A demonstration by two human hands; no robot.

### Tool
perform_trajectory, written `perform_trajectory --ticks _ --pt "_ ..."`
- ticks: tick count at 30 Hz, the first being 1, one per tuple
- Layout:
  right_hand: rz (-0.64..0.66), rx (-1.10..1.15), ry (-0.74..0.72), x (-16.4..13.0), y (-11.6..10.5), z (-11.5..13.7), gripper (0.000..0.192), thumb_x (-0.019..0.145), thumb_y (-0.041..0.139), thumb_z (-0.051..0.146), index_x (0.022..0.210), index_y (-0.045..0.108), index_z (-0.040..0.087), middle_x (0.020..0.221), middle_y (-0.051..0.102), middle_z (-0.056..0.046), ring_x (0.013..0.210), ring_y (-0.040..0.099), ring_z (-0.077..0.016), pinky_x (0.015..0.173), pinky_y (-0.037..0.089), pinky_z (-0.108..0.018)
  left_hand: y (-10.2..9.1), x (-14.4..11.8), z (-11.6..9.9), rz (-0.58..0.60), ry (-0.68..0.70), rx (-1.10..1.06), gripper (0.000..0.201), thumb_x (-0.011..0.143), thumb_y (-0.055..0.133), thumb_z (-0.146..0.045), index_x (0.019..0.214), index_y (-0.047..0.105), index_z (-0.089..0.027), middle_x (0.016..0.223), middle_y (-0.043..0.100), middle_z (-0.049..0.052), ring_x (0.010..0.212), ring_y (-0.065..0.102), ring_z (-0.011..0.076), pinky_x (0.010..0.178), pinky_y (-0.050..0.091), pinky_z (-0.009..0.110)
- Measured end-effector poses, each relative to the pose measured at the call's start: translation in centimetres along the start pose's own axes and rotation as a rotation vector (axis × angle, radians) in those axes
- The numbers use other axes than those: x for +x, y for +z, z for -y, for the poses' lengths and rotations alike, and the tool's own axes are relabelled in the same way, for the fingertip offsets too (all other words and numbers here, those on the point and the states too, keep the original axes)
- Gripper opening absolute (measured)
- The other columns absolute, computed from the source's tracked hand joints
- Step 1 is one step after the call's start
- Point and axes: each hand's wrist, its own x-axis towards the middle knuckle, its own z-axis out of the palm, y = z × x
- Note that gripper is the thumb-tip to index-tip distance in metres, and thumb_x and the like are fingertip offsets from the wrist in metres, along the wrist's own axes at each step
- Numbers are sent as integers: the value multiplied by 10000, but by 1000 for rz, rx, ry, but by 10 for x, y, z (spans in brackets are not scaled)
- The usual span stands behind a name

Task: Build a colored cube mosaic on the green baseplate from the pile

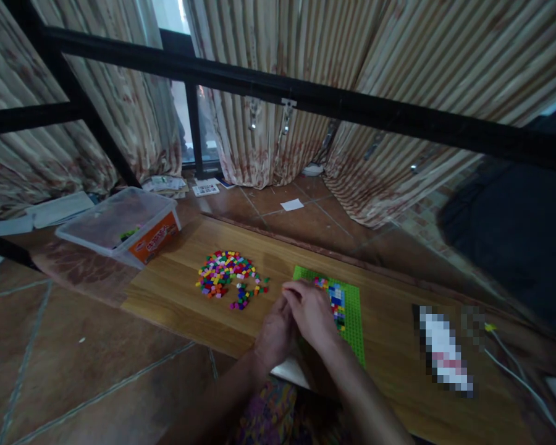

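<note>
Head view: both hands — left hand [274,334], right hand [311,311] — rest curled together on the green baseplate [352,321], grip unclear, near the loose bricks [227,276].

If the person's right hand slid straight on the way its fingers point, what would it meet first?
The right hand points up-left over the green baseplate. Going on, it would probably meet the pile of small coloured bricks first, though depth is hard to judge.

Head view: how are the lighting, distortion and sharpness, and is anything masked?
Head view: dim, daylight only through the curtain gap; wide-angle bending of the black bar; both hands soft over the green baseplate; a pixelated patch masks something on the board.
</note>
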Motion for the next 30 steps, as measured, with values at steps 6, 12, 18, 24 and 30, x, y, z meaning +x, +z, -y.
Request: perform_trajectory --ticks 6,12,18,24,30 --pt "-204 -49 143 -15 -30 -61 287 927 458 298 920 725 193 926 712 -68 834 644 -198 776 477 -313 -4 2 -1 42 13 30 442 870 404 -67 1272 524 -206 1208 571 101 1132 569 179 986 516 367" --pt "-202 -159 91 -9 -17 -78 300 937 457 309 936 739 207 908 689 -62 851 613 -192 789 452 -311 -2 0 2 26 3 35 436 881 386 -66 1268 529 -205 1227 566 112 1169 559 184 993 514 377" --pt "-241 -195 59 -11 -10 -81 301 937 471 337 920 747 218 872 687 -55 829 596 -195 778 443 -314 -3 1 0 25 5 40 439 865 390 -46 1245 537 -209 1216 569 107 1153 566 180 985 518 368" --pt "-256 -181 77 -10 -9 -82 302 936 467 342 940 733 198 883 713 -64 837 617 -207 796 453 -327 -3 1 -2 21 3 30 448 848 398 -31 1237 538 -204 1196 580 101 1136 574 178 981 519 363" --pt "-290 -137 108 -18 -12 -82 287 930 475 344 914 716 189 868 715 -63 812 625 -203 787 460 -324 -5 2 -7 16 -6 22 428 851 406 -38 1217 553 -205 1181 589 97 1113 584 177 968 524 349"
